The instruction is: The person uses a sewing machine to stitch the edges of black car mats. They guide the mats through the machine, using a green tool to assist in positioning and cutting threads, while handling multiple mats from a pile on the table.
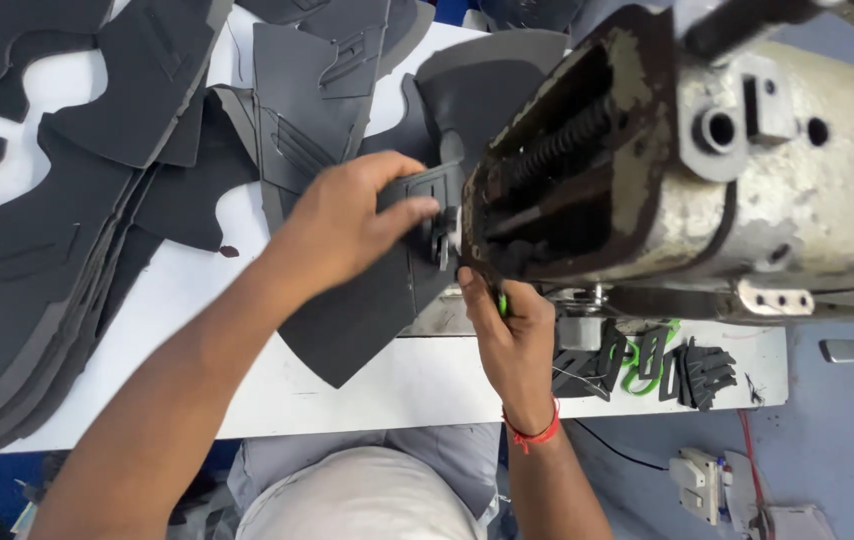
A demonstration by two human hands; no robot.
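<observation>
My left hand (347,220) presses down on a dark grey shoe-upper piece (367,310) lying on the white table (277,390), fingers pinching its edge right by the needle area of a worn, off-white sewing machine (707,170). My right hand (507,330), with a red thread band on the wrist, reaches under the machine head from below and holds a small green-and-black part at the piece's near edge. The needle itself is hidden behind the machine head.
Stacks of dark grey cut pieces (37,250) cover the table's left and back (327,80). Small black and green trims (657,365) lie at the table's right front. A white power adapter (702,480) sits on the blue floor.
</observation>
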